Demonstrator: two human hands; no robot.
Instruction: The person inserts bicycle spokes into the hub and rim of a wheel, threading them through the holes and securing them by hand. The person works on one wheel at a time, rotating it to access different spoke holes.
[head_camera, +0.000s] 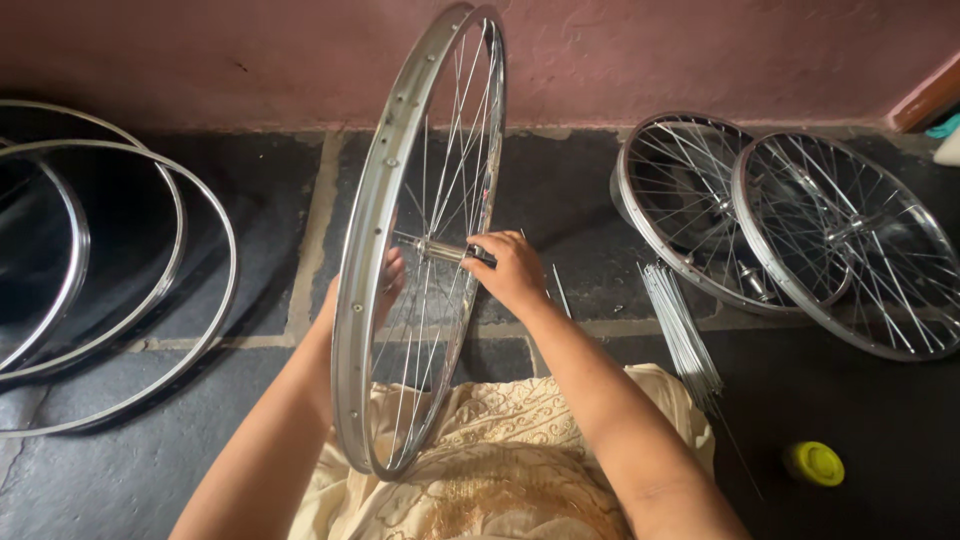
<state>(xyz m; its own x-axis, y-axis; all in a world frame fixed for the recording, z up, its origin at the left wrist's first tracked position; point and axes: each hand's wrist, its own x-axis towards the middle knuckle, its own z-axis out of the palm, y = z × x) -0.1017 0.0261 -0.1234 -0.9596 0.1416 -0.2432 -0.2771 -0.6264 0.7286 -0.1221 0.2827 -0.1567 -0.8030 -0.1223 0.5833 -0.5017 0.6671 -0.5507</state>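
1. Both hands sit at the centre of an upright bicycle wheel (420, 240) that stands on its rim in the person's lap, on cream embroidered cloth (500, 440). The right hand (512, 270) is curled closed around the hub axle (450, 250), fingertips pinching it.
2. The left hand (390, 285) is on the far side of the wheel, seen only through the spokes; it seems to cup the hub from behind, but I cannot tell how far it is open.
3. Handling, as I judge it: the wheel looks light for its size, with a stiff steel rim and thin spokes that would bend if squeezed (the polished metal is likely slick too). The hub or the rim edge is the sound place to grip, not the spokes.
4. Counts: one wheel in hand; two more spoked wheels (790, 230) leaning overlapped at the right by the pink wall.
5. Three bare rims (215, 215) lie nested on the dark stone floor at the left.
6. One bundle of loose spokes (680, 325) lies right of the knee, and one small yellow cap (813, 463) nearer the camera.
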